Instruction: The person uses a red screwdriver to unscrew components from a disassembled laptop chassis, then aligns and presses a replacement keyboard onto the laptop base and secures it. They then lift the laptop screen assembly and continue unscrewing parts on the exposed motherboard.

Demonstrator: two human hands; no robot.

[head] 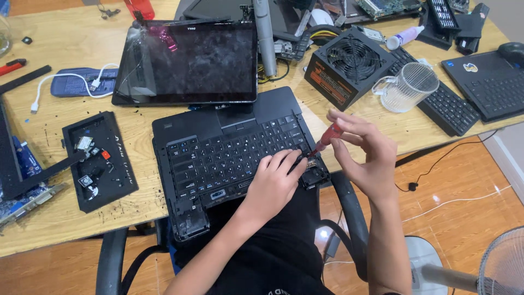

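The left hand (273, 183) lies flat on the black laptop base (229, 158) at the wooden table's (382, 123) near edge, fingers loose, grasping nothing; the right hand (367, 153) pinches a red-handled screwdriver (326, 140), tip down at the base's four o'clock corner; the detached screen (188, 63) lies at twelve o'clock, a clear mug (409, 87) at two.

By the left hand (273, 183) is one open black laptop (229, 153). The right hand (368, 153) holds one red screwdriver (329, 136). Past it are one black metal power box (348, 65), one clear plastic mug (409, 87) and two more black keyboards (445, 104).
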